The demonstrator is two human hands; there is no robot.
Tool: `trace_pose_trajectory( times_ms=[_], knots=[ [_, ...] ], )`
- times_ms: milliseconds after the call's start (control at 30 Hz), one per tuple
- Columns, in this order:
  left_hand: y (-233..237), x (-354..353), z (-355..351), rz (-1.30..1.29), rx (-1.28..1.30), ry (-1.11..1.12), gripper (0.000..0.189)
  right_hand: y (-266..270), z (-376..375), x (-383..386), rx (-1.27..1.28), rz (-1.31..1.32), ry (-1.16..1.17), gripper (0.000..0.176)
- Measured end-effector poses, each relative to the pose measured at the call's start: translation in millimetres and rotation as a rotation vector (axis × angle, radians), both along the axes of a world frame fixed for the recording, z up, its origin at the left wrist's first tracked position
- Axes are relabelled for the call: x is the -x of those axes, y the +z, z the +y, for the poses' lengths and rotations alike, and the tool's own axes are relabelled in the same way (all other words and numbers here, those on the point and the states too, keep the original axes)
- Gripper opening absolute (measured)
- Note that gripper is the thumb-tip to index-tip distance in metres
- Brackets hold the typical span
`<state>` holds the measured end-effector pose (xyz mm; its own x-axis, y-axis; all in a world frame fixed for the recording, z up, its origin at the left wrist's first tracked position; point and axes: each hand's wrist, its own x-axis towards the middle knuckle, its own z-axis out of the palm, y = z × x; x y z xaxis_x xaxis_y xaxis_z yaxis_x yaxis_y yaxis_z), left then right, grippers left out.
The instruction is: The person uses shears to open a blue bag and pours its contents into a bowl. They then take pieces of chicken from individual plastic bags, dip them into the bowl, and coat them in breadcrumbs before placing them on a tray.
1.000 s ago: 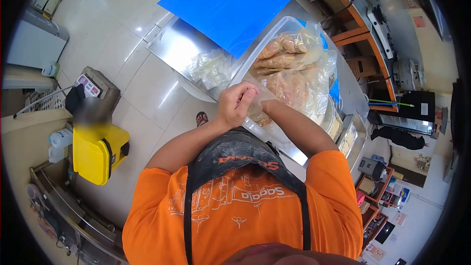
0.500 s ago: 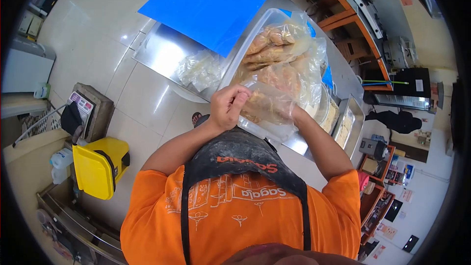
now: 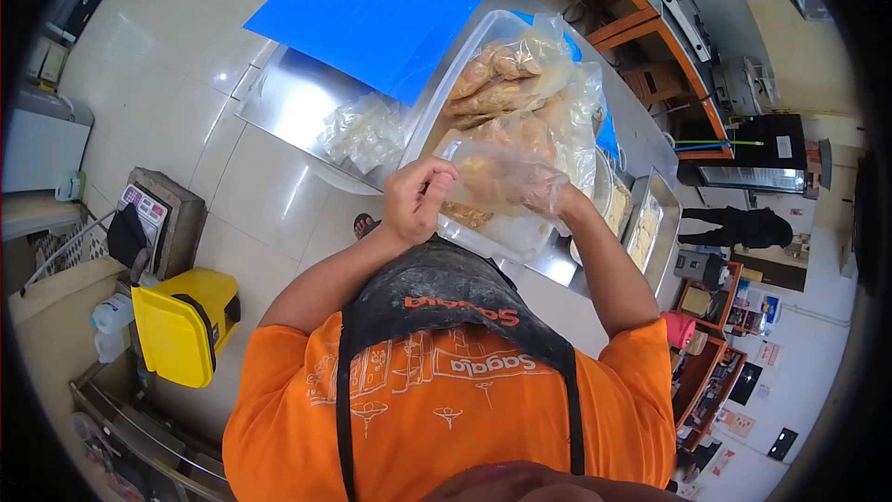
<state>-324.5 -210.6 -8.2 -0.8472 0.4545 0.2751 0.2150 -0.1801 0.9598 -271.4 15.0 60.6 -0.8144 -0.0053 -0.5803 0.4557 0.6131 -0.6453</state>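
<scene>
Above the near end of the clear tub (image 3: 425,123): small bag of breaded pieces (image 3: 488,177), held up. Left hand (image 3: 415,200) pinches the bag's edge with its fingertips. Right hand (image 3: 544,193) is under the film, grip not discernible. Larger filled bags (image 3: 520,84) lie in the tub's far end.

Both arms bare, raised ahead of chest, elbows bent and spread wide. Left forearm angles up and inward. Left hand (image 3: 416,197) loosely fisted, knuckles up, fingertips (image 3: 437,188) pinched together, pointing toward other hand. Right forearm climbs steeper from elbow held out at side, wrist bent inward. Right hand (image 3: 542,191) level with left, near it but apart; mostly hidden, finger pose unreadable from here.
</scene>
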Motion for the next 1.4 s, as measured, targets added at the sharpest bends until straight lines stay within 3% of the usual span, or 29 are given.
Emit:
trace_pose_trajectory(
  times_ms=[100, 167, 233, 300, 400, 500, 600, 733, 833, 933, 1033, 1200, 1333, 1400],
  knots=[
    [-1.0, -1.1, -0.2, -0.004, -0.005, 0.007, 0.031, 29.4, -10.9, 21.9, -0.045, -0.279, -0.105, 0.048],
    [-1.5, -0.9, 0.3, -0.001, -0.012, 0.008, 0.030, 11.4, -1.6, 14.2, -0.065, -0.068, 0.008, 0.043],
    [-2.3, 0.1, 0.3, 0.016, -0.018, 0.008, 0.030, -7.3, 0.1, 9.3, 0.032, 0.000, -0.055, 0.038],
    [-1.8, -0.2, 2.2, 0.041, -0.038, 0.023, 0.029, -22.0, -5.7, 5.7, 0.241, -0.079, -0.304, 0.035],
    [-0.3, 1.4, 3.2, 0.056, -0.045, 0.032, 0.028, -34.4, -9.2, 1.5, 0.286, -0.070, -0.306, 0.033],
    [0.3, 1.8, -2.5, 0.043, 0.006, 0.010, 0.027, -19.6, -17.5, 4.3, -0.324, 0.014, 0.238, 0.041],
    [-2.9, 1.1, 0.4, 0.049, -0.018, 0.019, 0.026, 4.5, -18.6, -4.6, -0.296, 0.263, 0.197, 0.041],
    [-1.2, 1.0, 0.9, 0.063, -0.049, 0.057, 0.020, 45.3, -19.4, -3.7, 0.033, 0.167, -0.060, 0.044],
    [-3.4, 0.5, 2.7, 0.058, -0.077, 0.051, 0.019, 34.7, 8.2, -8.3, -0.167, 0.226, -0.081, 0.039],
    [-0.5, 1.7, 2.3, 0.076, -0.077, 0.048, 0.017, 31.7, 31.5, -16.2, 0.113, 0.321, -0.349, 0.031],
    [-0.2, 0.7, 2.2, 0.053, -0.069, 0.041, 0.016, 41.7, 45.2, -17.0, -0.095, 0.184, -0.480, 0.031],
    [-6.2, -0.4, 4.5, 0.037, -0.078, 0.022, 0.017, 58.0, 46.5, -22.2, 0.104, 0.368, -0.545, 0.041],
    [-5.7, -0.2, 5.3, 0.066, -0.062, 0.030, 0.018, 39.8, 82.1, -13.1, -0.216, 0.290, -0.551, 0.057],
    [-5.3, -0.8, 4.3, 0.053, -0.057, 0.019, 0.019, 7.5, 106.5, -14.5, -0.420, 0.319, -0.555, 0.050]
  ],
)
